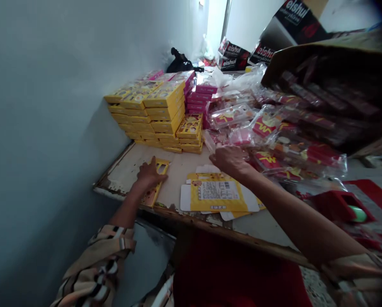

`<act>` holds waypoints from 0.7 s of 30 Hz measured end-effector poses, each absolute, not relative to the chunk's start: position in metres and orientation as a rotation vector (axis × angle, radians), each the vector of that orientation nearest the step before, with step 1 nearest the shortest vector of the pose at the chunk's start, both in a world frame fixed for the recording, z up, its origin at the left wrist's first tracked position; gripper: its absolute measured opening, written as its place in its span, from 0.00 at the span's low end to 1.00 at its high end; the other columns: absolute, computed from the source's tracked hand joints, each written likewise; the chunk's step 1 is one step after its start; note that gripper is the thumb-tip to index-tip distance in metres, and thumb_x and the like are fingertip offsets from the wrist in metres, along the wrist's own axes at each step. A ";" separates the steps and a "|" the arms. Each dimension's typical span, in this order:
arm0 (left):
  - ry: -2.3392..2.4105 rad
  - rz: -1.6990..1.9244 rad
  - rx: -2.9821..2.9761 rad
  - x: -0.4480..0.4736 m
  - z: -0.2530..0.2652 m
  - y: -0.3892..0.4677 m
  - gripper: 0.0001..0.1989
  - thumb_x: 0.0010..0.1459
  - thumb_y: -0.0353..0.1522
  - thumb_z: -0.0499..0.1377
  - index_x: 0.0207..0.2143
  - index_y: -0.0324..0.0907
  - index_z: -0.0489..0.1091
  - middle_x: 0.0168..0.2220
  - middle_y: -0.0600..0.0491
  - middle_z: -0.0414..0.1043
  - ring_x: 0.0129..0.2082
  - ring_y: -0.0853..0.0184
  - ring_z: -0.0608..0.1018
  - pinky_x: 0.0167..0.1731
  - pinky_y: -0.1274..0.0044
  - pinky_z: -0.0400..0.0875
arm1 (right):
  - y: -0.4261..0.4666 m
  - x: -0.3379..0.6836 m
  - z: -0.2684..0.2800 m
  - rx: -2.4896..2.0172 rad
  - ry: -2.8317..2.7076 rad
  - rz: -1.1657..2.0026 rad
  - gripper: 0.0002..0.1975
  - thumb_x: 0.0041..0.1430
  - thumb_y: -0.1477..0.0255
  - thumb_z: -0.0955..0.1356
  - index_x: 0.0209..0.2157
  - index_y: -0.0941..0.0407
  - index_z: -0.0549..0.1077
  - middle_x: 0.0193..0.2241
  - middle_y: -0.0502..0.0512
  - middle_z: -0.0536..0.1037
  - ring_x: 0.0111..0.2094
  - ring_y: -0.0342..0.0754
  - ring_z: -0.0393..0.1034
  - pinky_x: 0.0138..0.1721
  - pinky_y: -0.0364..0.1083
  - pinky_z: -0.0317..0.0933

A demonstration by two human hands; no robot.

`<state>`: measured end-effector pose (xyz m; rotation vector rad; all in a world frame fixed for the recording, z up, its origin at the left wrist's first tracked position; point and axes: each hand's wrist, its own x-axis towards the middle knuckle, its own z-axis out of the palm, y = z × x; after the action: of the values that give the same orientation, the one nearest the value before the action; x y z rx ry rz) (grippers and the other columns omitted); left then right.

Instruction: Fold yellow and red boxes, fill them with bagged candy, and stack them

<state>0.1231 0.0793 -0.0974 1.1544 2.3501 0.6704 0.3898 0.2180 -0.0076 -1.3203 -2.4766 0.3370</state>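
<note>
At the left of the table, my left hand (149, 175) lies over a small yellow cardboard box (162, 164) with cut-out windows, its thumb along one side and a finger at the far end. Further right, my right hand (227, 157) is curled at the near edge of a heap of clear plastic packets, its fingers closed on a clear packet (209, 141); the fingertips are partly hidden. Between the hands lie flattened yellow cartons (214, 196) with printed backs. Beyond my right hand are packets with red and yellow pieces (264, 127).
Stacked yellow boxes (165, 102) stand by the wall, with pink boxes (202, 89) beside them. A large open carton (309, 49) tilts over the heap at right. A red tape dispenser (341, 209) sits near the front. Black printed cartons (234, 55) are at the back.
</note>
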 end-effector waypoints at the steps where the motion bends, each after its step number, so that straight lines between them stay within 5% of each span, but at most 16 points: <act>1: 2.301 0.718 1.188 0.120 -0.092 0.074 0.58 0.37 0.46 0.74 0.67 0.32 0.57 0.64 0.25 0.62 0.64 0.33 0.67 0.58 0.55 0.66 | 0.214 0.401 0.002 -1.341 -2.408 0.342 0.10 0.60 0.65 0.69 0.37 0.58 0.76 0.32 0.67 0.81 0.41 0.65 0.77 0.42 0.57 0.65; 4: 1.979 0.915 1.347 0.112 -0.069 0.044 0.61 0.41 0.44 0.73 0.72 0.41 0.46 0.66 0.35 0.62 0.62 0.49 0.73 0.57 0.66 0.71 | 0.193 0.432 0.028 -1.250 -2.128 0.769 0.13 0.64 0.59 0.66 0.33 0.54 0.71 0.23 0.56 0.77 0.25 0.52 0.74 0.27 0.48 0.63; 7: 1.517 1.153 1.474 0.124 -0.046 0.013 0.71 0.37 0.39 0.76 0.75 0.50 0.35 0.69 0.39 0.57 0.66 0.48 0.68 0.62 0.63 0.67 | 0.163 0.452 0.049 -1.009 -1.798 1.329 0.14 0.56 0.60 0.73 0.30 0.53 0.67 0.15 0.48 0.72 0.16 0.45 0.66 0.18 0.43 0.56; 9: 1.389 1.226 1.526 0.145 -0.038 0.002 0.71 0.36 0.38 0.77 0.75 0.50 0.37 0.70 0.39 0.56 0.69 0.46 0.63 0.64 0.61 0.65 | 0.143 0.459 0.065 -0.911 -1.723 1.442 0.14 0.51 0.65 0.75 0.29 0.53 0.67 0.14 0.46 0.72 0.14 0.43 0.65 0.16 0.41 0.55; 15: 1.319 1.257 1.849 0.217 -0.052 0.005 0.65 0.39 0.36 0.77 0.74 0.50 0.44 0.72 0.40 0.52 0.70 0.45 0.61 0.68 0.57 0.59 | 0.098 0.480 0.102 -0.729 -1.803 1.413 0.12 0.54 0.68 0.74 0.30 0.53 0.65 0.13 0.45 0.73 0.14 0.44 0.69 0.15 0.39 0.57; 21: 1.702 1.502 2.024 0.312 -0.062 0.013 0.64 0.40 0.36 0.76 0.73 0.45 0.42 0.64 0.39 0.58 0.64 0.44 0.66 0.65 0.53 0.62 | 0.062 0.491 0.048 -0.758 -1.699 0.988 0.13 0.60 0.68 0.71 0.30 0.52 0.61 0.21 0.44 0.70 0.21 0.42 0.67 0.23 0.42 0.60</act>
<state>0.3115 0.0130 -0.0621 2.0242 1.7023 1.5022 0.4906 0.0616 0.0481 -0.7577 -1.6993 0.9884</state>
